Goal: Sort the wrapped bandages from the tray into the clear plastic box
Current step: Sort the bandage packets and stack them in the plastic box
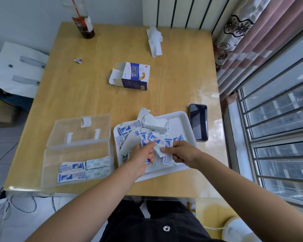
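Both bare forearms reach forward from the bottom of the view, converging over the white tray (180, 123) near the front edge of the wooden table (87, 95). Left hand (143, 156) is curled, thumb uppermost, its fingers closed around a few wrapped bandages (129, 128) picked from the loose heap that fills the tray's left half. Right hand (182, 151) comes in from the right, knuckles up, pinching another blue-and-white wrapped strip between thumb and fingers; the two hands almost meet over the pile.

Just left of the tray sits the clear plastic box (77, 154), its hinged lid (80, 128) thrown back flat behind it. Four small stacks of bandages lie in two rows along the box's near side.

Beyond the tray, mid-table, an opened bandage carton (135, 75) lies on its side with its flaps spread. A dark phone (198, 122) rests face up just right of the tray. Farther back stand a bottle (84, 26) and a crumpled tissue (154, 41).
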